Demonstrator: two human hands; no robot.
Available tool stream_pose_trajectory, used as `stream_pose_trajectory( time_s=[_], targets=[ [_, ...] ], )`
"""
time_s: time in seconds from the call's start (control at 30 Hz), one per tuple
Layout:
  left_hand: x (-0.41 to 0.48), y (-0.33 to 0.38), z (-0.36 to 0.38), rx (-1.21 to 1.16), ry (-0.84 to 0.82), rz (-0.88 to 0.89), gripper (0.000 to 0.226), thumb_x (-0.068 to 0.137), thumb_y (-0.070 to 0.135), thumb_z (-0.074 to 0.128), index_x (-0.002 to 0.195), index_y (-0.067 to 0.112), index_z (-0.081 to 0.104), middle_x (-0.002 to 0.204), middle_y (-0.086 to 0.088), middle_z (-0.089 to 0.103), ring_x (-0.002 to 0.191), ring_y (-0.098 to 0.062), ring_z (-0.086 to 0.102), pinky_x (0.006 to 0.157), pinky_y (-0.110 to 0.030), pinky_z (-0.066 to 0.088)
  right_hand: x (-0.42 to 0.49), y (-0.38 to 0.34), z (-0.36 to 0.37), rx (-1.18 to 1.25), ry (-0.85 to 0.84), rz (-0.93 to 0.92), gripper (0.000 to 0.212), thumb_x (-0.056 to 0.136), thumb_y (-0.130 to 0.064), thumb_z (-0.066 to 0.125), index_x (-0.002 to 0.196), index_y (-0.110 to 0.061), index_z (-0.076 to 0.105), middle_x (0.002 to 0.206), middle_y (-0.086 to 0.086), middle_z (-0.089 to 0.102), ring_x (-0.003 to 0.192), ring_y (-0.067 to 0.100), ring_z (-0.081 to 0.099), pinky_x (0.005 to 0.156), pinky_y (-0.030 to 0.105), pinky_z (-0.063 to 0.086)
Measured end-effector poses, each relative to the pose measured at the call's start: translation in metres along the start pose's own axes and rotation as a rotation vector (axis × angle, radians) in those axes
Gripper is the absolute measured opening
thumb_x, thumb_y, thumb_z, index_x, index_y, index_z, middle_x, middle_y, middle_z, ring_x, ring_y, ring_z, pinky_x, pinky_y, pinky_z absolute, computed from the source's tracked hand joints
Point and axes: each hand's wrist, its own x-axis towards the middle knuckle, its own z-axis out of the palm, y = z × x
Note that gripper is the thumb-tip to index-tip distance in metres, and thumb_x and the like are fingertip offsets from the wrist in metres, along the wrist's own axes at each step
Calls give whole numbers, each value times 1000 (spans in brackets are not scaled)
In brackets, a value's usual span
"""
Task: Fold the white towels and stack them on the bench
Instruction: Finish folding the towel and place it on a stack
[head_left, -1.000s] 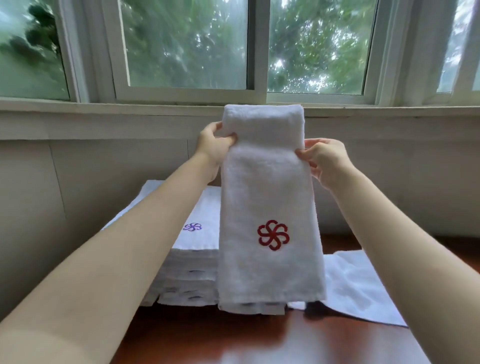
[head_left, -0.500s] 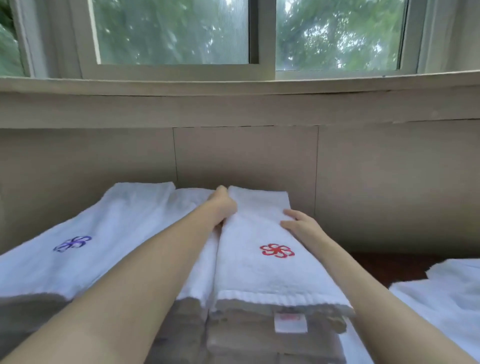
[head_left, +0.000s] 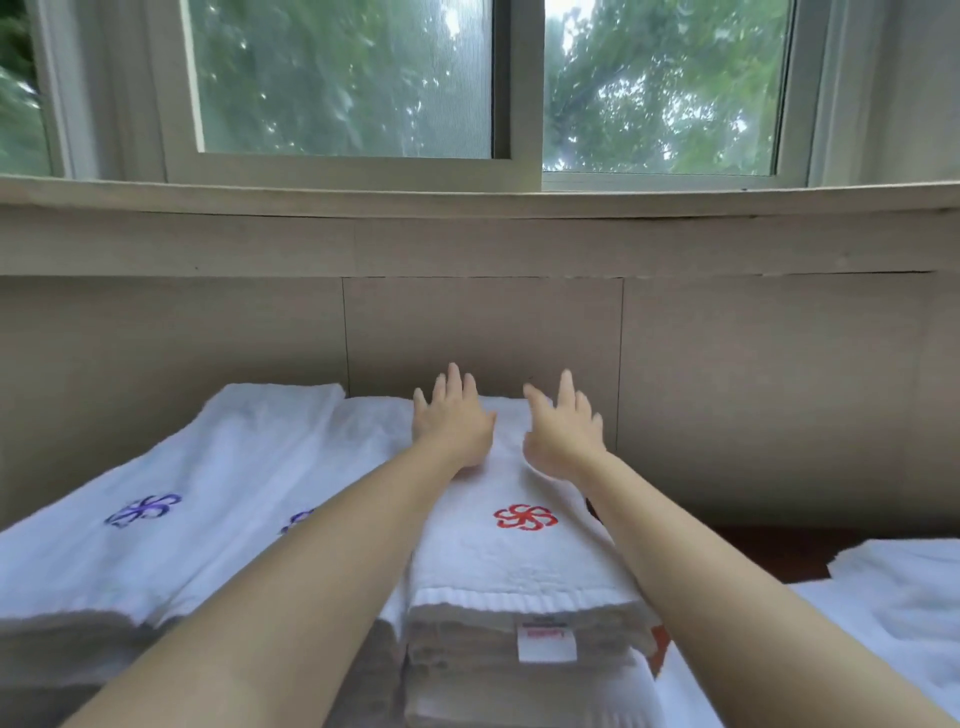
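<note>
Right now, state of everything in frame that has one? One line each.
Left hand: open, fingers spread, over far end of red-logo towel.
Right hand: open, fingers spread, beside the left.
Red-logo towel: folded, flat, on top of a stack.
Purple-logo towel: folded, flat, tops the stack to the left.
Loose towel: rumpled, not folded, far right.
Window: sliding sashes overlapped; open or shut, cannot tell.

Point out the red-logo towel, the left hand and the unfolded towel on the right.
Red-logo towel (head_left: 524, 551): head view, top face just below the logo.
Left hand (head_left: 451, 426): head view, back of hand.
Unfolded towel (head_left: 893, 587): head view, rumpled upper surface.
</note>
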Motion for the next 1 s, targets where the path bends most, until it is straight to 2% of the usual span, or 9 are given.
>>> stream_pose_trajectory(
  time_s=[0.07, 0.1, 0.23, 0.37, 0.5, 0.6, 0.77, 0.87, 1.0],
  targets=[
    [5, 2, 8, -80, -112, -24, 66, 102, 44, 22, 152, 11, -6, 159, -6, -14, 147, -19, -10, 117, -46, -2, 10, -6, 3, 19, 208, -125, 63, 96, -20, 40, 152, -22, 11, 159, 12, -10, 145, 32, 0, 116, 46, 6],
    [5, 1, 14, -120, -224, -25, 67, 101, 45, 20, 152, 11, -9, 159, -4, -16, 147, -17, -13, 117, -47, -1, 15, -7, 9, 0, 184, -159, 62, 99, -26, 37, 152, -21, 7, 159, 11, -9, 146, 31, -1, 116, 45, 6],
    [5, -6, 26, -143, -413, 22, 65, 102, 42, 20, 151, 12, -10, 159, -2, -17, 146, -14, -14, 118, -47, 0, 27, 8, 49, 50, -359, -16, 59, 102, -42, 21, 153, -20, 1, 159, 9, -12, 147, 30, -6, 119, 45, 3],
    [-12, -5, 14, -113, -441, 52, 63, 103, 39, 19, 151, 12, -11, 159, -3, -18, 147, -16, -12, 119, -45, -2, 16, 9, 45, 83, -418, 33, 61, 101, -43, 23, 153, -17, 3, 159, 12, -9, 147, 30, -7, 119, 44, 1],
    [-47, -2, -3, -47, -531, 92, 61, 103, 37, 16, 151, 6, -7, 159, -9, -12, 147, -22, -7, 119, -46, 0, -30, 2, 20, 240, -482, 67, 54, 102, -36, 28, 149, -10, 19, 155, 14, 13, 145, 31, 11, 109, 37, 22],
    [-88, -2, -20, -19, -591, 169, 60, 103, 36, 15, 151, 7, -5, 160, -8, -8, 148, -22, -4, 118, -47, 2, -76, 2, -2, 376, -378, 74, 30, 102, -17, 28, 122, -2, 45, 130, 16, 39, 131, 33, 31, 93, 34, 28],
    [-174, -6, -48, -91, -435, 206, 57, 102, 36, 19, 152, 9, 9, 160, -5, 6, 147, -18, 7, 116, -47, 8, -161, 1, -23, 278, -199, -112, 41, 103, -27, 29, 135, -6, 43, 141, 14, 41, 134, 27, 31, 106, 34, 24],
    [-227, -9, -50, -101, -256, 155, 62, 102, 42, 20, 153, 12, 2, 161, -4, 0, 148, -18, 1, 119, -43, 2, -212, 0, -17, 188, -69, -152, 51, 101, -32, 32, 150, -17, 23, 158, 7, 16, 144, 22, 13, 114, 33, 12],
    [-278, -17, -45, -21, -136, 170, 66, 102, 45, 22, 152, 14, -7, 160, -4, -10, 147, -18, -7, 118, -41, -1, -256, 2, -23, 8, -130, -165, 65, 99, -34, 39, 152, -23, 4, 160, 8, -6, 146, 29, -2, 117, 35, 6]
  ],
)
